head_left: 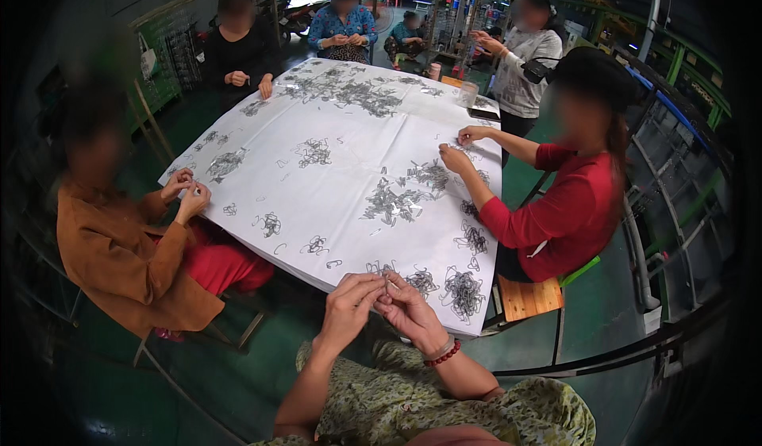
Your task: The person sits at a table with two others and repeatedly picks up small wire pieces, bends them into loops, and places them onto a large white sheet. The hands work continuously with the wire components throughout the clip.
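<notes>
My left hand (349, 303) and my right hand (409, 313) meet at the near edge of a white-covered table (349, 184). Their fingertips pinch a small bent wire clip (387, 286) between them. A red bead bracelet (442, 356) circles my right wrist. Right beside my hands, on the white cover, lie tangled heaps of grey wire clips (463, 291), with another heap (394, 201) further in.
Several other people sit or stand around the table handling clips: one in a brown jacket (119, 255) at left, one in a red top (563, 216) at right on a wooden stool (532, 297), others at the far end. Metal racks (675, 176) line the right side. The floor is green.
</notes>
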A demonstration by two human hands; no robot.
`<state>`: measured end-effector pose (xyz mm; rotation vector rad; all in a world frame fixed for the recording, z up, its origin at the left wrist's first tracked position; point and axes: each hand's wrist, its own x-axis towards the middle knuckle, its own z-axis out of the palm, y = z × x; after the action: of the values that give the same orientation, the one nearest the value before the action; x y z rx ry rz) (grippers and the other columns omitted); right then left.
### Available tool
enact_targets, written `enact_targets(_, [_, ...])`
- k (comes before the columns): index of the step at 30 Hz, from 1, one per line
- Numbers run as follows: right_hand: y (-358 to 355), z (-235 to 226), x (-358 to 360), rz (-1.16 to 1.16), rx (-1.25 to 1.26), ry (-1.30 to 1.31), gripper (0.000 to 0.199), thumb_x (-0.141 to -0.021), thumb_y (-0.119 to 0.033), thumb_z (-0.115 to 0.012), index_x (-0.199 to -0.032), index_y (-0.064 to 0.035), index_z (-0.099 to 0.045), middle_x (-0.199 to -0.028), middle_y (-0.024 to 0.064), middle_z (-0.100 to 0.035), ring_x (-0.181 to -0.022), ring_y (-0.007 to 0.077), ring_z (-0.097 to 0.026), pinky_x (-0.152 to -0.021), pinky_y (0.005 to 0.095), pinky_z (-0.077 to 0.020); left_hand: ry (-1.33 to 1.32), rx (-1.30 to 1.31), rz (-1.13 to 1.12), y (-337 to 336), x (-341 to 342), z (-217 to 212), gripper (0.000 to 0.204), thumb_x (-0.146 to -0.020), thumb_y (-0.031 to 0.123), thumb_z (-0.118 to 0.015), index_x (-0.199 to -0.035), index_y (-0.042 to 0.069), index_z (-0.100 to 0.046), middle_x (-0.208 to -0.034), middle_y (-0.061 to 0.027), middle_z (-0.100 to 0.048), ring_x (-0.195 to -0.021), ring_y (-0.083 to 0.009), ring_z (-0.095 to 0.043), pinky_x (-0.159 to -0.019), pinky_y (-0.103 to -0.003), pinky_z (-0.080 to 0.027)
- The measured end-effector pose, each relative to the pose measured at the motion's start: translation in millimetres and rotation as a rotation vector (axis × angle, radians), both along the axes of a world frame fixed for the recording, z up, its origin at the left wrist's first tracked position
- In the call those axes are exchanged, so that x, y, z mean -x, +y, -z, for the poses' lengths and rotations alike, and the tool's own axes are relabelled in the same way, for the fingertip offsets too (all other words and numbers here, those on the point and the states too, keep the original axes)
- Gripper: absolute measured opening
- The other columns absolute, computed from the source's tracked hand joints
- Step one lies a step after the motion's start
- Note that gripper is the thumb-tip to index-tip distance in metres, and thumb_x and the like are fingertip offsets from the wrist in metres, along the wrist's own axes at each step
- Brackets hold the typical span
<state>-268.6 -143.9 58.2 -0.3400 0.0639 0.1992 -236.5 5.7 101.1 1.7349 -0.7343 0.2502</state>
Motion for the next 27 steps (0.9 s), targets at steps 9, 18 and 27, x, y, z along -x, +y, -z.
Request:
enact_targets(9, [-4,-5,37,-0.194,-0.078,0.060,0.045,-0.085,-0.001,-0.063,-0.127,-0.0027,-0.044,-0.097,0.0034,-0.059,-0.075,0.0135,-0.056,-0.068,0.0278,-0.0454,0.140,0.033,0.215,13,8,13,0.014,-0.077,-0.001,-0.072,-0.091,-0.002,-0.071,-0.087,-0.0106,-0.069,-0.083,-0.0200,-0.067,-0.070,-0.029,-0.053])
enact_targets(18, [31,-13,41,0.057,-0.064,0.182,0.035,-0.088,0.003,-0.055,-0.121,-0.0009,-0.044,-0.098,0.0023,-0.052,-0.087,0.0125,-0.055,-0.081,0.0291,-0.0509,0.145,-0.025,-0.084,14,30,22,0.005,-0.083,-0.001,-0.064,-0.087,-0.003,-0.062,-0.083,-0.0133,-0.064,-0.074,-0.0235,-0.063,-0.067,-0.031,-0.049])
enact_targets(27, [11,-3,46,0.181,0.298,0.059,0.042,-0.091,0.000,-0.055,-0.131,0.0069,-0.041,-0.082,0.0052,-0.056,-0.072,0.0132,-0.054,-0.062,0.0259,-0.0458,0.258,-0.165,-0.334,62,15,42,0.007,-0.083,0.004,-0.057,-0.082,-0.002,-0.060,-0.074,-0.0137,-0.061,-0.063,-0.0290,-0.061,-0.061,-0.036,-0.048])
